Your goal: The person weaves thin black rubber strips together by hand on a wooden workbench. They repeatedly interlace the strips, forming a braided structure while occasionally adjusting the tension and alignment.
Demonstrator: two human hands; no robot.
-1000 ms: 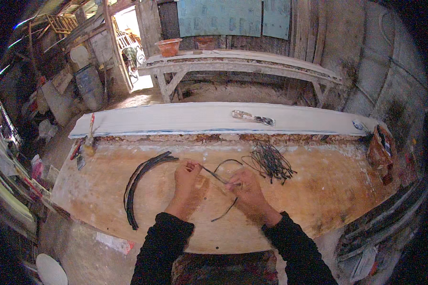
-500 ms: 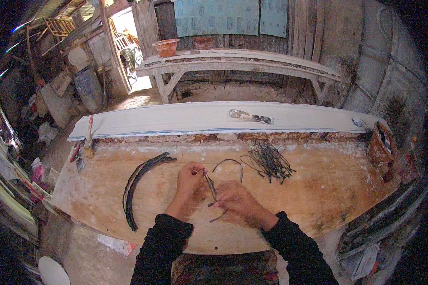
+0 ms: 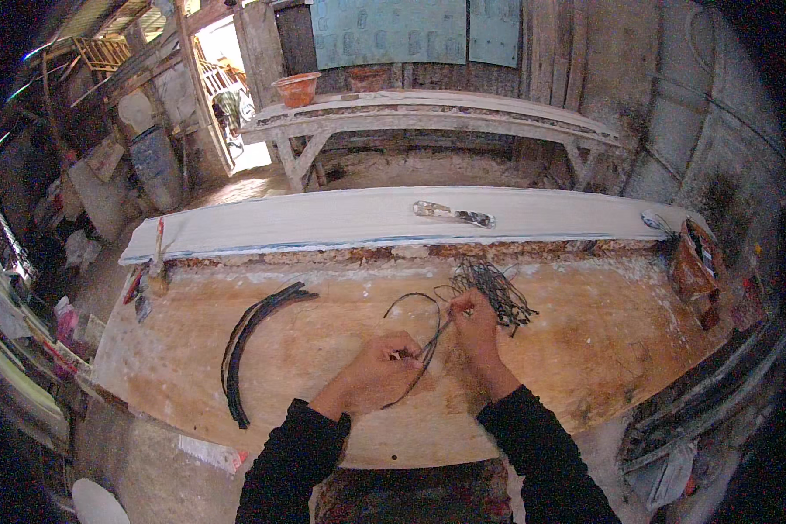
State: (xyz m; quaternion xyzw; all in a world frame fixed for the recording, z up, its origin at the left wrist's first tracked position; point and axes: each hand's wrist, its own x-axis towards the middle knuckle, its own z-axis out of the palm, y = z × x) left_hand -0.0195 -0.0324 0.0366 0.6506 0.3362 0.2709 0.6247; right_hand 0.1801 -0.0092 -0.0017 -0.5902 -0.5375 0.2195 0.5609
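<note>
A thin dark strip (image 3: 437, 337) is stretched between my hands above the wooden board. My left hand (image 3: 382, 374) pinches its lower end. The upper end is in the closed fingers of my right hand (image 3: 476, 327), which sits at the near edge of a tangled pile of short dark strips (image 3: 505, 299). Behind my left hand, a loose curved strip (image 3: 410, 296) lies on the board, partly hidden by the hands. Farther left lies a curved bundle of longer black strips (image 3: 243, 341).
The wooden board (image 3: 175, 367) meets a raised white plank (image 3: 323, 225) with a smeared scraper (image 3: 454, 214) on it. A brush (image 3: 158, 262) stands at the left edge, a brown container (image 3: 695, 262) at the right. Behind is a bench (image 3: 437, 109) with an orange basin (image 3: 297, 89).
My right hand has moved up and right to the pile's edge. My left hand has come down and right. The strip between them now slants up toward the right.
</note>
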